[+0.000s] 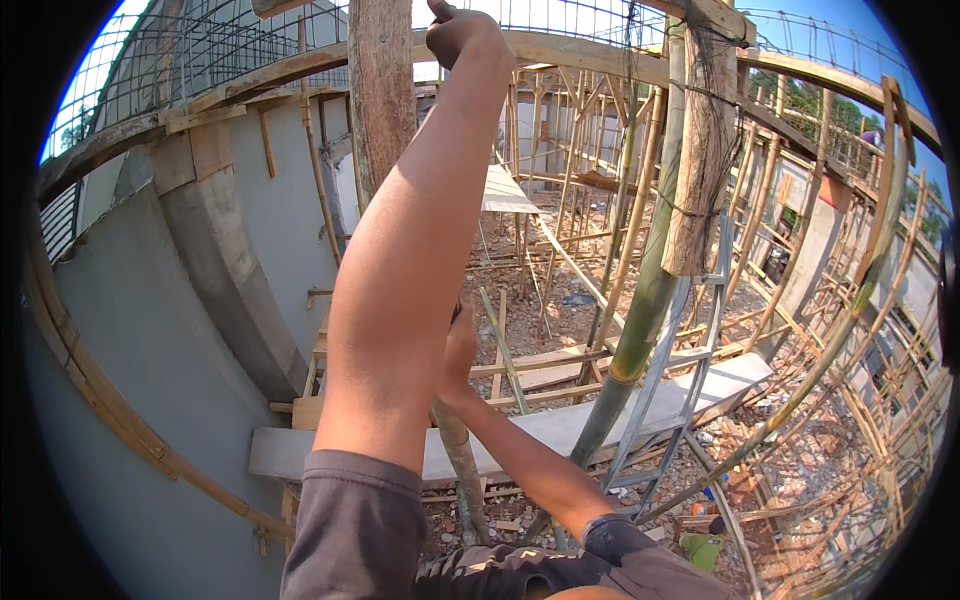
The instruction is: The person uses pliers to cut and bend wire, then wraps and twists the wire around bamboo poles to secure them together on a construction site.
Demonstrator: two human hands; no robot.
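One left hand (468, 40) was raised near the timber post (381, 110), perhaps for balance; the right hand (460, 350) sat lower, each grip unclear.

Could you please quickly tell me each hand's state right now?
Left hand: raised, apparently curled; any hold cannot be told.
Right hand: partly behind left forearm; cannot be told.

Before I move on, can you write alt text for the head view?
A person's left hand is raised high beside an upright wooden plank; the right hand, partly hidden by the left forearm, is lower. Beyond them are bamboo poles, a metal ladder and rubble.
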